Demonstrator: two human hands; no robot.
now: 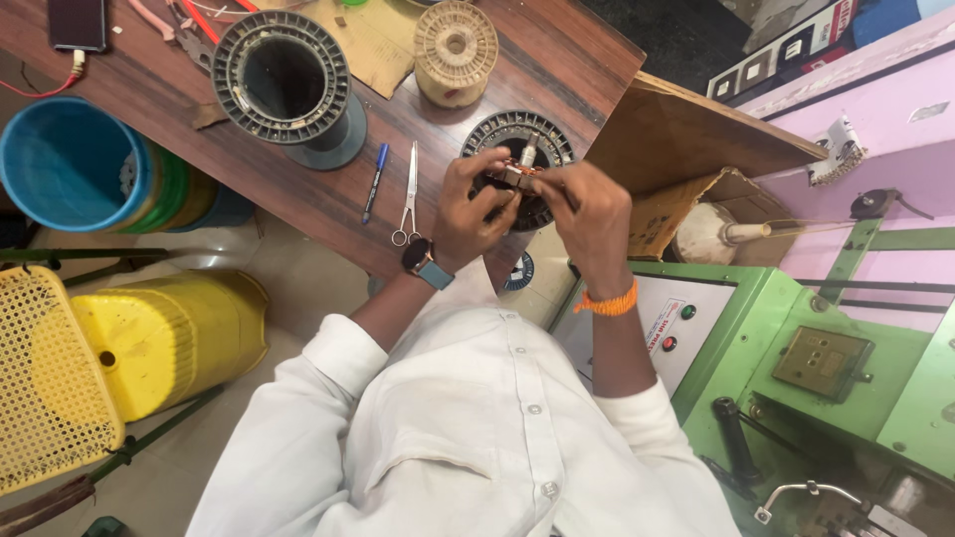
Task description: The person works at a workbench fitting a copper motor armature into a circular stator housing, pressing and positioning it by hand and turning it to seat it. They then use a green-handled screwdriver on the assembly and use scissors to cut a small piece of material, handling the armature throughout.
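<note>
My left hand (470, 204) and my right hand (590, 221) meet over the edge of a wooden table (259, 169). Together they grip a small motor part with copper windings and a metal shaft (517, 171). Below it on the table lies a round dark ribbed stator ring (487, 129), partly hidden by my hands. A watch sits on my left wrist and an orange band on my right wrist.
Scissors (409, 194) and a blue pen (375, 181) lie left of my hands. A large grey spool (284, 80), a beige spool (455, 50) and a phone (78, 22) stand further back. A green machine (796, 358), cardboard box (686, 139), blue bucket (65, 164) and yellow stool (169, 333) surround me.
</note>
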